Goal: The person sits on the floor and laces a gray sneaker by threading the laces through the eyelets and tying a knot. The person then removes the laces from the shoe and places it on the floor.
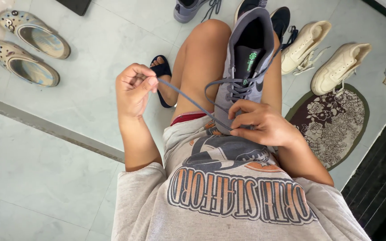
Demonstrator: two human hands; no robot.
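Note:
A grey sneaker (246, 53) rests on my lap, its opening facing up and its toe toward me. My left hand (133, 89) pinches the end of its grey striped shoelace (182, 98) and holds it taut out to the left. My right hand (258, 122) grips the toe end of the sneaker and holds the lace where it enters the lower eyelets. A loop of lace hangs loose over the shoe's tongue.
A pair of patterned clogs (25, 44) lies at the far left on the tiled floor. White sneakers (325, 56) sit at the right by an oval floral mat (336, 120). A grey shoe (188, 9) and dark shoe (282, 18) lie at the top. My foot wears a black sandal (161, 71).

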